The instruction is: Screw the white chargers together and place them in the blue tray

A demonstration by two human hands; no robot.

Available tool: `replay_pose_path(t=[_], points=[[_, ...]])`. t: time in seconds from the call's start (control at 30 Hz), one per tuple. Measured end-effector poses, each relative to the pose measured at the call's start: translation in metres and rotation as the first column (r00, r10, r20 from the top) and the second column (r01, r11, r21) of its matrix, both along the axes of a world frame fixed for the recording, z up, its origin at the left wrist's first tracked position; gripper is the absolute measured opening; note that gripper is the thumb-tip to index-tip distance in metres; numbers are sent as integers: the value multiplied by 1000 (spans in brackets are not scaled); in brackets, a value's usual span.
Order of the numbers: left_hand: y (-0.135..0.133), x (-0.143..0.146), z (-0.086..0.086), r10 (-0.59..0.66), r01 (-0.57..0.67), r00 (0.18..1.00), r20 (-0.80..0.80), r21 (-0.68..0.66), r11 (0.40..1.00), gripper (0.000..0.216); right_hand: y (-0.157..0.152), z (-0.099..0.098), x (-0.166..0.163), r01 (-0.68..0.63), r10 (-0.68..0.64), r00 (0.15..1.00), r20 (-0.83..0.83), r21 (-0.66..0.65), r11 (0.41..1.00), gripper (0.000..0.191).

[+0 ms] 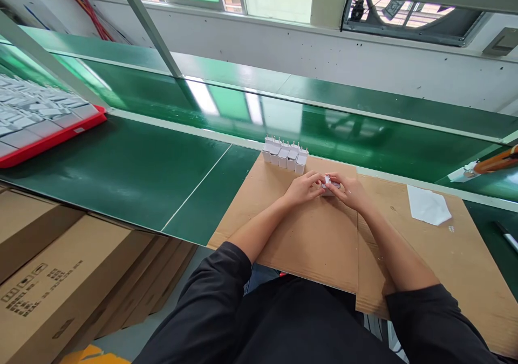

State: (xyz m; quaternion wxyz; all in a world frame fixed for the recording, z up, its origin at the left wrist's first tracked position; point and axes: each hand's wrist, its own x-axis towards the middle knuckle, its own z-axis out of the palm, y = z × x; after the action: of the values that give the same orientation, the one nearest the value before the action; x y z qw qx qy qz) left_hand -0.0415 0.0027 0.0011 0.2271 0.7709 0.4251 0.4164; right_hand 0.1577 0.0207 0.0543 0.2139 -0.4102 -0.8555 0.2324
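My left hand and my right hand meet over a brown cardboard sheet. Between their fingertips they pinch a small white charger plug, mostly hidden by the fingers. Just beyond my hands, at the far edge of the cardboard, several white charger plugs stand upright in a tight row with their prongs up. Both forearms rest on the cardboard, in black sleeves pushed up.
A green conveyor belt runs across behind the cardboard. A red tray of white parts sits far left. White paper lies at right, with a black pen and an orange tool. Cardboard boxes stand lower left.
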Motion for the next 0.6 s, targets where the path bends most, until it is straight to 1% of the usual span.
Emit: replay_pose_path(t=[0.1, 0.17, 0.2, 0.27, 0.33, 0.43, 0.5, 0.53, 0.6], points=[[1, -1, -2, -13, 13, 999, 47, 2, 1000, 19, 6, 1, 6, -50, 44, 997, -59, -99, 994, 38], [3, -2, -3, -18, 20, 998, 66, -17, 1000, 19, 14, -2, 13, -97, 68, 988, -138, -220, 971, 38], [4, -4, -3, -14, 16, 998, 68, -36, 999, 19, 18, -4, 17, -111, 59, 982, -182, -289, 951, 38], [6, -7, -3, 10, -6, 998, 56, -78, 997, 20, 23, -8, 21, -108, 4, 970, -242, -416, 903, 43], [7, -9, -3, 38, -35, 999, 32, -94, 995, 22, 24, -11, 20, -74, -66, 968, -242, -524, 848, 46], [8, -9, -3, 66, -66, 998, -4, -76, 995, 24, 18, -11, 12, -9, -174, 961, -216, -651, 759, 46], [7, -8, -2, 96, -98, 995, -25, -80, 992, 24, 13, -9, 5, 3, -231, 947, -221, -717, 697, 46], [7, -7, -1, 122, -125, 992, -34, -86, 988, 24, 12, -8, 1, 5, -256, 939, -231, -734, 679, 45], [6, -8, 0, 194, -197, 980, -44, -98, 975, 21, 14, -8, -8, 17, -305, 916, -260, -735, 678, 44]])
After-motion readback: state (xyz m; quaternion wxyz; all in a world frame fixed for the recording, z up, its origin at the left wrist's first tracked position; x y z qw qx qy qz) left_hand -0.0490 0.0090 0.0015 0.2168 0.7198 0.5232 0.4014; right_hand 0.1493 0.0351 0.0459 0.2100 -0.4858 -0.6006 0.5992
